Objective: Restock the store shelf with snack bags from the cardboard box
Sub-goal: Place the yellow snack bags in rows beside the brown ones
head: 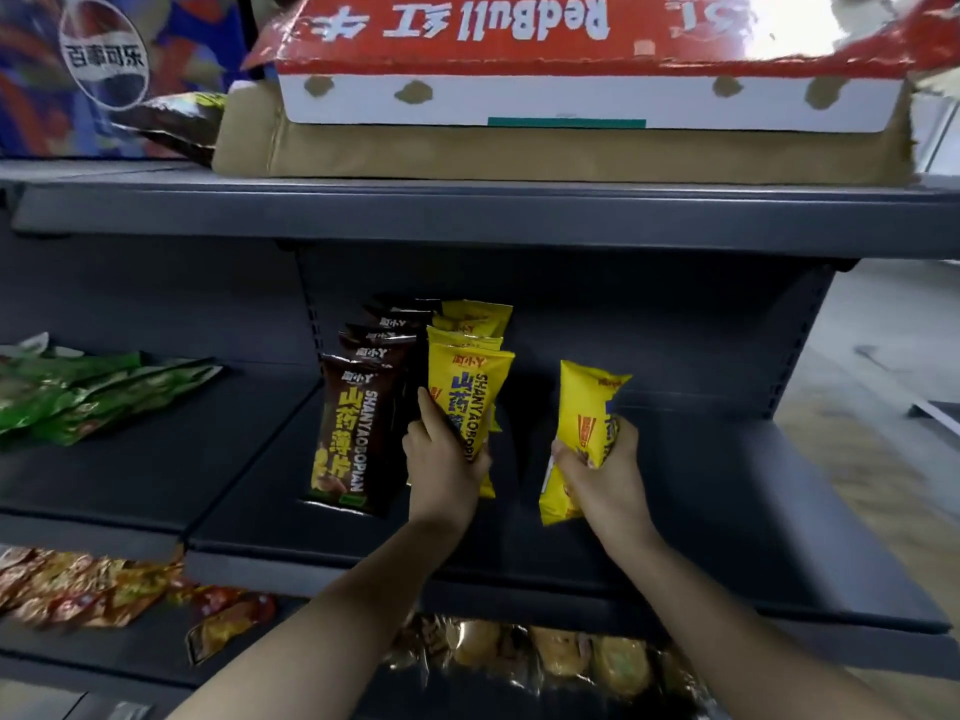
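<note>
Both hands are up at the dark grey shelf (727,511). The left hand (441,459) grips the front yellow snack bag (467,392) of a row standing upright near the middle of the shelf, fingers wrapped round its lower half. That yellow row runs back toward the rear panel, and just beside it on the left stands a row of brown snack bags (356,433), the front one touching the shelf near its front edge. The right hand (605,470) clutches a separate yellow snack bag (582,423), squeezed at the middle and tilted, well clear of the rows and to their right. On the shelf above sits a brown cardboard box (519,153) with a red Red Bull carton (545,44) lying on top. Green packets (88,392) lie flat on the neighbouring shelf to the left.
</note>
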Action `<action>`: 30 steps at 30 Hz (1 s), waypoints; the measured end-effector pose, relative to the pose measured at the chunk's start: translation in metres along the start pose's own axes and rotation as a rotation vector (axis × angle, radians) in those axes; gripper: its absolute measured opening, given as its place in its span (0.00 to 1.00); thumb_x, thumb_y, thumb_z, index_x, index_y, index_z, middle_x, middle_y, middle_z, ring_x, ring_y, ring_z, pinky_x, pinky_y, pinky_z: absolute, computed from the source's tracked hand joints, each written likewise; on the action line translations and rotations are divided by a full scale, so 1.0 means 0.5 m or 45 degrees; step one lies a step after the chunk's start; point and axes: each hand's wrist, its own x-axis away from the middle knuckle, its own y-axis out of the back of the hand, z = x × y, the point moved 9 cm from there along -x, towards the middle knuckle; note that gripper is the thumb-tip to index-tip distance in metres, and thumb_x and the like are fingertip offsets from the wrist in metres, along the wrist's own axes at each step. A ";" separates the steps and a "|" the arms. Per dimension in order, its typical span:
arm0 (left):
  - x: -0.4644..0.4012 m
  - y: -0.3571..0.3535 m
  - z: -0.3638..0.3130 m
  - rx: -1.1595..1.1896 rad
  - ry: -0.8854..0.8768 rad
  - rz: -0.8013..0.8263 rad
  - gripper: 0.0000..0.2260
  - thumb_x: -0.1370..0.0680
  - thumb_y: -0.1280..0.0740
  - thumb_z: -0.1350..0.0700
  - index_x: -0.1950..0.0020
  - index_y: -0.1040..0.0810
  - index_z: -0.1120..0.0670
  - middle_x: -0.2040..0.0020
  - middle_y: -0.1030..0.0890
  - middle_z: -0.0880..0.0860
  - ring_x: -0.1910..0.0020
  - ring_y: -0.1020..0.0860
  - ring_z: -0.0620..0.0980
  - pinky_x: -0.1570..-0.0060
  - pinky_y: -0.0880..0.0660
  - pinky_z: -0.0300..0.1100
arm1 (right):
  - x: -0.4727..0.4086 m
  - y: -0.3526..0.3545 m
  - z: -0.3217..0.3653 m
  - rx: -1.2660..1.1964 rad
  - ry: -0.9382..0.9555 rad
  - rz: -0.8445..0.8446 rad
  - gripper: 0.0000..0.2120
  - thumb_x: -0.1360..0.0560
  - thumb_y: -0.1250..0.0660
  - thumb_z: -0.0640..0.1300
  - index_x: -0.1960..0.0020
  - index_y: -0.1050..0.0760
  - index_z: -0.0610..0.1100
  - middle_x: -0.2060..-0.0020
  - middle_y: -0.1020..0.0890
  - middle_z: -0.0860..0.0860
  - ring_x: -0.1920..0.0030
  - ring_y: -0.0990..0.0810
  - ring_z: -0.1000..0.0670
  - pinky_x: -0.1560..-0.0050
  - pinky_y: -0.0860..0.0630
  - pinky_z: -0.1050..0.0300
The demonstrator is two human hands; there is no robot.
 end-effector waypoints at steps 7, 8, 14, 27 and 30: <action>-0.039 -0.032 0.033 -0.258 -0.080 -0.121 0.44 0.31 0.25 0.52 0.27 0.46 0.70 0.48 0.28 0.65 0.48 0.26 0.64 0.49 0.25 0.53 | -0.065 -0.065 -0.026 0.106 0.014 -0.039 0.32 0.28 0.29 0.45 0.29 0.41 0.47 0.48 0.22 0.51 0.49 0.22 0.51 0.52 0.29 0.60; -0.039 -0.034 0.034 -0.283 -0.081 -0.126 0.45 0.32 0.25 0.51 0.27 0.45 0.71 0.49 0.27 0.65 0.50 0.25 0.64 0.50 0.24 0.53 | -0.073 -0.070 -0.030 0.122 0.007 -0.049 0.32 0.28 0.28 0.45 0.29 0.41 0.47 0.48 0.23 0.52 0.49 0.22 0.51 0.52 0.29 0.59; -0.024 -0.041 0.048 -0.446 -0.016 -0.062 0.46 0.33 0.26 0.43 0.33 0.39 0.76 0.48 0.25 0.69 0.51 0.22 0.65 0.51 0.22 0.51 | -0.079 -0.076 -0.051 0.210 -0.042 -0.129 0.29 0.28 0.28 0.49 0.32 0.38 0.45 0.48 0.23 0.51 0.51 0.24 0.51 0.53 0.31 0.59; -0.050 -0.057 -0.015 -0.767 -0.648 -0.209 0.29 0.25 0.42 0.59 0.24 0.44 0.60 0.25 0.43 0.65 0.26 0.43 0.63 0.31 0.39 0.61 | -0.080 -0.073 -0.060 0.219 -0.061 -0.107 0.19 0.27 0.30 0.50 0.44 0.39 0.51 0.56 0.23 0.55 0.58 0.24 0.59 0.64 0.30 0.63; -0.061 -0.063 -0.024 -0.723 -0.599 -0.223 0.27 0.23 0.46 0.56 0.25 0.43 0.61 0.26 0.41 0.65 0.26 0.41 0.63 0.31 0.39 0.60 | -0.082 -0.074 -0.061 0.235 -0.059 -0.104 0.18 0.27 0.30 0.50 0.45 0.38 0.50 0.57 0.23 0.56 0.59 0.24 0.60 0.65 0.31 0.66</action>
